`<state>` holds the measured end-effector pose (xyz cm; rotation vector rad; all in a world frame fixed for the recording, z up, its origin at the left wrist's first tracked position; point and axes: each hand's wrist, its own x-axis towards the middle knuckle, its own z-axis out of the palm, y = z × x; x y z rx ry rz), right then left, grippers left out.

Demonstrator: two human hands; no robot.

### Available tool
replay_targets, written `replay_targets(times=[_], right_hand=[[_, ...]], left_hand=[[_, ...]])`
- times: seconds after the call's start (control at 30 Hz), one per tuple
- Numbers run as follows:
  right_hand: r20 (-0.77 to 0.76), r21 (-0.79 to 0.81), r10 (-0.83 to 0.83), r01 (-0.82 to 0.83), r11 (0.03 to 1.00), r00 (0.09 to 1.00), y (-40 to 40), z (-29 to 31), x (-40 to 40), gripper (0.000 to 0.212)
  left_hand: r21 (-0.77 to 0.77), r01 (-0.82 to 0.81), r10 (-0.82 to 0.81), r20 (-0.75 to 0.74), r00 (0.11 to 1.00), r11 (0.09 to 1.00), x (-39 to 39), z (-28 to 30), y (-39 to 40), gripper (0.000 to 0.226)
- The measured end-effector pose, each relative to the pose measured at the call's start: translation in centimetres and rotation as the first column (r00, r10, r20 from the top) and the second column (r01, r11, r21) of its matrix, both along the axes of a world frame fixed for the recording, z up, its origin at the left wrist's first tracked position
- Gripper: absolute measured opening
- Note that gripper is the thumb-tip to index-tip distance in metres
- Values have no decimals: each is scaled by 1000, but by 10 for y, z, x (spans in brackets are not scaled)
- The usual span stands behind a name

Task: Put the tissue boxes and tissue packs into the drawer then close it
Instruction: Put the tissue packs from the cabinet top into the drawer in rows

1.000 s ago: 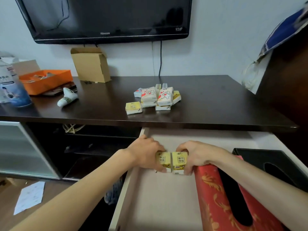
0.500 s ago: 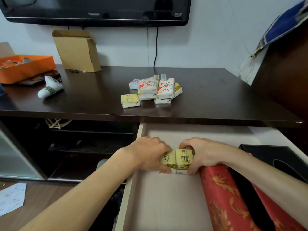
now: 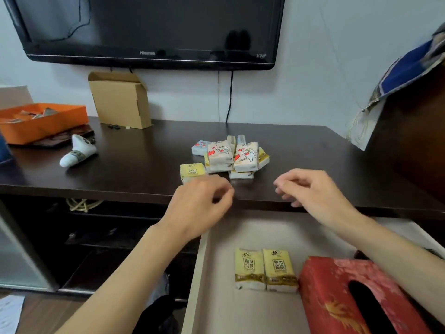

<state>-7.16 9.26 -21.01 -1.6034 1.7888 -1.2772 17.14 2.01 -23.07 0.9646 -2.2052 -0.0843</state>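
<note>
Nearest, two yellow plastic-wrapped tissue packs (image 3: 266, 270) lie side by side in the pale open drawer (image 3: 216, 297), touching the red patterned tissue box (image 3: 337, 290). Above its back edge, the left hand (image 3: 199, 206) and right hand (image 3: 313, 191) hover empty, fingers loosely curled. Beyond, near the dark cabinet top (image 3: 144, 165)'s front edge, a lone yellow pack (image 3: 191, 171) lies just ahead of the left hand, the heaped packs (image 3: 232, 156) behind.

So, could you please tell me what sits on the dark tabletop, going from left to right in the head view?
Orange tray → white sock → cardboard box → single yellow tissue pack → pile of tissue packs.
</note>
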Motion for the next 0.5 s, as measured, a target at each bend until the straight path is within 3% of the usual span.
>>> replay_targets(times=[0.07, 0.2, 0.37, 0.5], right_hand=[[68, -18, -96, 98, 995, 993, -34, 13, -3, 13], [207, 140, -222, 196, 971, 953, -95, 16, 1, 32], [218, 204, -295, 252, 946, 930, -126, 12, 3, 25], [254, 146, -317, 287, 947, 914, -123, 14, -1, 38]], left_hand=[[8, -128, 128, -100, 987, 992, 7, 2, -17, 26], [219, -284, 283, 36, 959, 934, 12, -2, -45, 71], [197, -371, 370, 41, 928, 908, 13, -2, -56, 62], [189, -370, 358, 93, 929, 910, 20, 1, -52, 70]])
